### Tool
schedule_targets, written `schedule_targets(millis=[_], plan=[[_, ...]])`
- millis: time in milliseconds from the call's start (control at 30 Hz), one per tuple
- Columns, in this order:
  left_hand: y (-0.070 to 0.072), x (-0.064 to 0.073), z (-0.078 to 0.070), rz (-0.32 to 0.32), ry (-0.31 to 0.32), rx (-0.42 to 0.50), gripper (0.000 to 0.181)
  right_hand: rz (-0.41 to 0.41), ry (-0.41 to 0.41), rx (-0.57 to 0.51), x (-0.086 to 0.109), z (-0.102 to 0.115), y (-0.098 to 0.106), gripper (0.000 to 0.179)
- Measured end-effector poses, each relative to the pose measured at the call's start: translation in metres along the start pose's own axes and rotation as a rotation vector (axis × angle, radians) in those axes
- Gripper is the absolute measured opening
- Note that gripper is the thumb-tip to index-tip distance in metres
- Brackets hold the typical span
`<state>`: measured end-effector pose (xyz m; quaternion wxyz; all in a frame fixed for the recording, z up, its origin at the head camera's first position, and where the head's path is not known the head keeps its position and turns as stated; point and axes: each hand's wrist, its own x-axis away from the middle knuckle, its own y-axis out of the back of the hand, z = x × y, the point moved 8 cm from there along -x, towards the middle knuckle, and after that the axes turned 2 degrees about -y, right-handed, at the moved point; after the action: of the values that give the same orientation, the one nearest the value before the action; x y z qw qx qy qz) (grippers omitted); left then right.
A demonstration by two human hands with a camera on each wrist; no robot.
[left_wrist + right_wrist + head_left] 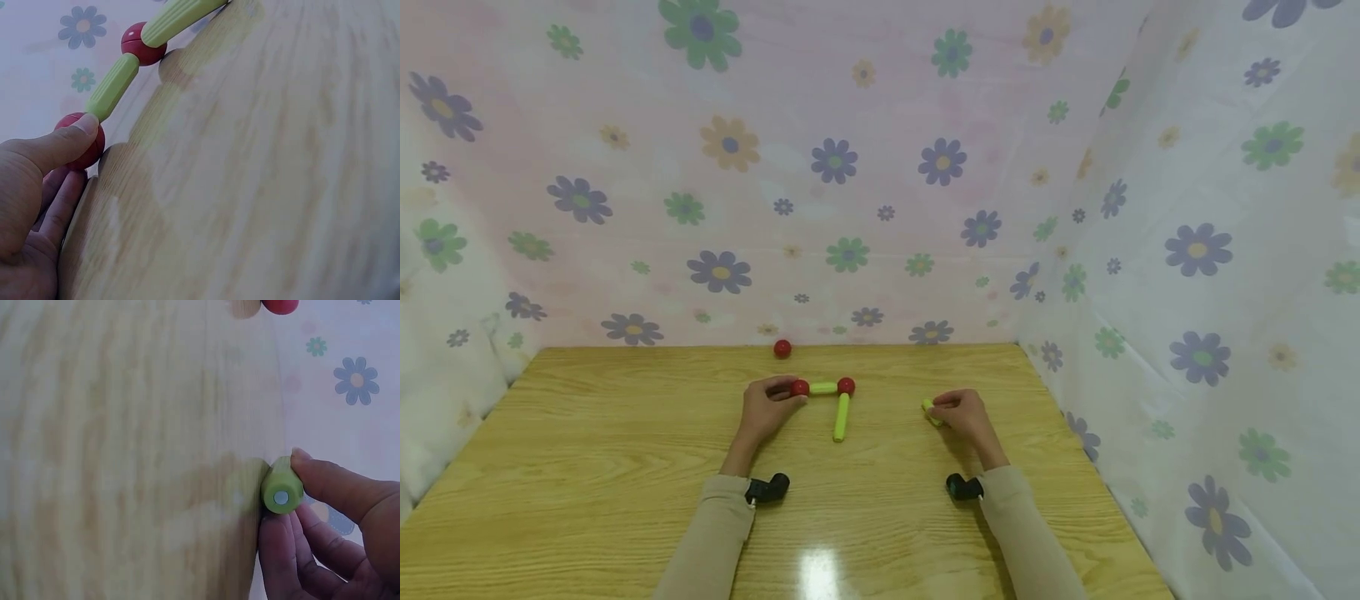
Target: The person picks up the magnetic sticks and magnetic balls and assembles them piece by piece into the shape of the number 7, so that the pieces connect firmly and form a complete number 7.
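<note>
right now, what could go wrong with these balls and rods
The loose red ball sits near the far edge of the table; a bump might roll it off.
If the left hand lifts the red ball it pinches, the green rod joined at only one end might swing or detach.
The right hand pinches its green rod, which might slip.

Left hand [22,197] holding a near red ball [92,152] beside the table [262,162]; a light-green rod [112,87] links it to a far red ball [133,44], joined to another rod [178,20].
</note>
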<state>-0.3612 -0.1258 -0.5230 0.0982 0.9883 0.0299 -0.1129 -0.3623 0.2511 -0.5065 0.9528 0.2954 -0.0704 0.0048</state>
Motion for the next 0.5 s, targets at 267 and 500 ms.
schedule_targets(millis=[267, 500], plan=[[0.0, -0.002, -0.001, 0.002, -0.011, 0.006, 0.041, 0.019, -0.04, 0.011, -0.001, 0.003, -0.003, 0.027], [-0.001, 0.001, 0.0, 0.007, -0.011, 0.011, 0.041, 0.061, -0.057, 0.039, 0.005, 0.007, -0.018, 0.026]])
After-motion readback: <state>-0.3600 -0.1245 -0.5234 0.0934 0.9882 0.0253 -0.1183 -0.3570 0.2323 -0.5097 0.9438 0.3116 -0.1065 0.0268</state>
